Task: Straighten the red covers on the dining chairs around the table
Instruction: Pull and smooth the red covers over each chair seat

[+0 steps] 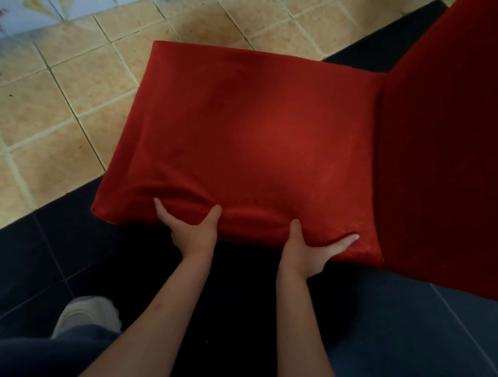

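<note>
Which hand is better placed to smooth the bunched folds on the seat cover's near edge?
Left. The left hand grips the red seat cover directly below the folds; the right hand holds smoother fabric nearer the backrest.

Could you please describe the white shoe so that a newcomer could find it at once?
Start from the red chair seat and drop to the dark floor tiles at lower left. The white shoe lies there, the only pale thing on them.
</note>
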Demonstrator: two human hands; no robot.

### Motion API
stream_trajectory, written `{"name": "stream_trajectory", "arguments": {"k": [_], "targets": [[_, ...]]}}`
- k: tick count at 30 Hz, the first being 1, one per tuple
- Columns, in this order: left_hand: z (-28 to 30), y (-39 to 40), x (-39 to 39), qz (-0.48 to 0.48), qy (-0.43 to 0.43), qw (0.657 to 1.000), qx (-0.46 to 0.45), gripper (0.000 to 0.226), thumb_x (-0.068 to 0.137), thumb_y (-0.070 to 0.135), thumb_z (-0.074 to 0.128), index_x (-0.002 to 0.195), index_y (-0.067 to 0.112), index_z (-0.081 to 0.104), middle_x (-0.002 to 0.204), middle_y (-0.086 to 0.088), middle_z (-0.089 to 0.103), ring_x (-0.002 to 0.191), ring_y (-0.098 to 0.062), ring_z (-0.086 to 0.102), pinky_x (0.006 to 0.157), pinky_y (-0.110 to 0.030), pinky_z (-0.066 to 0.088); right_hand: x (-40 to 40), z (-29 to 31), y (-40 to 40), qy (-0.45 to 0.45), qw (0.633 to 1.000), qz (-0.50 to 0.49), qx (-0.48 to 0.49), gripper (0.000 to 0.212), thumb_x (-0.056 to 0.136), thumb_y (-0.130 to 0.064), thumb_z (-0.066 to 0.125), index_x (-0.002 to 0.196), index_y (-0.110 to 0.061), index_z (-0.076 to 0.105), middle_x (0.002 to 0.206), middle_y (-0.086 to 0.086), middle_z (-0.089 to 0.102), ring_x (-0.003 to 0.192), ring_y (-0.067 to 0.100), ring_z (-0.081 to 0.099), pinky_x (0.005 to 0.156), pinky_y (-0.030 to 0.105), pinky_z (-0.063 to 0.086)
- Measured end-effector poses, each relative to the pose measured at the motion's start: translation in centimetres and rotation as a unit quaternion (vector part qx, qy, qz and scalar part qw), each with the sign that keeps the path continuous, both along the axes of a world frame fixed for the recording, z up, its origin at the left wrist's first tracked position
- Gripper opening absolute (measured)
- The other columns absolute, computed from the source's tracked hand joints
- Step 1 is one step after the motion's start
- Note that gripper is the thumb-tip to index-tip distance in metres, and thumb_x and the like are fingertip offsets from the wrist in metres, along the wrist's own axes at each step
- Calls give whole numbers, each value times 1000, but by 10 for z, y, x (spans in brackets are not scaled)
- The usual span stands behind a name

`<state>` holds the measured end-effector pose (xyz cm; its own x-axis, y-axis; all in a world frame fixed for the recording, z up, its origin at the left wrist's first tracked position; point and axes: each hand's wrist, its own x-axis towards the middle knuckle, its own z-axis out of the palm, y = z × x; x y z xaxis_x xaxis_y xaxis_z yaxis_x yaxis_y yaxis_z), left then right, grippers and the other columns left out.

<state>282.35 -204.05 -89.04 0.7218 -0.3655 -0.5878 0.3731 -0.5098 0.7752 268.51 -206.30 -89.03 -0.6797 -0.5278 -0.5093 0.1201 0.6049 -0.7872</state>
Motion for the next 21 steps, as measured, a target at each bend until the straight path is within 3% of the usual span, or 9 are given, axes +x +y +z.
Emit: {"name": "stream_trajectory", "arguments": {"k": [3,7,10,16,21], "targets": [[-2,0,1,3,-4,1000,0,118,70,24,85,149,45,0,121,4,37,101,-14,50,94,-28,39,0,1,-1,-5,1000,-7,0,117,71,-25,82,143,-60,-4,102,-4,44,80,10,58,80,33,50],[1,0,2,4,-10,1000,16,118,70,24,85,151,41,2,118,7,37,102,-11,47,93,-23,34,1,5,-1,-5,1000,-7,4,117,72,-24,82,146,-57,-3,107,0,45,88,18,61,86,36,52],[4,-1,3,4,-5,1000,22,118,69,22,85,152,39,3,120,6,38,103,-10,46,93,-23,34,1,9,-1,-14,1000,-6,7,118,73,-21,82,146,-56,-4,109,1,44,92,20,61,89,38,52],[14,-2,6,-10,4,999,46,118,70,18,85,152,36,2,142,-10,43,105,-13,46,101,-30,37,-1,16,-4,-38,999,-6,19,116,75,-16,79,147,-54,-3,112,0,41,80,9,54,81,31,48],[25,-5,8,-25,15,996,79,119,70,18,84,152,34,0,139,-12,46,101,-14,45,91,-25,34,1,27,-5,-42,998,-24,31,115,76,-12,80,149,-52,-1,132,10,44,100,16,53,97,36,47]]}}
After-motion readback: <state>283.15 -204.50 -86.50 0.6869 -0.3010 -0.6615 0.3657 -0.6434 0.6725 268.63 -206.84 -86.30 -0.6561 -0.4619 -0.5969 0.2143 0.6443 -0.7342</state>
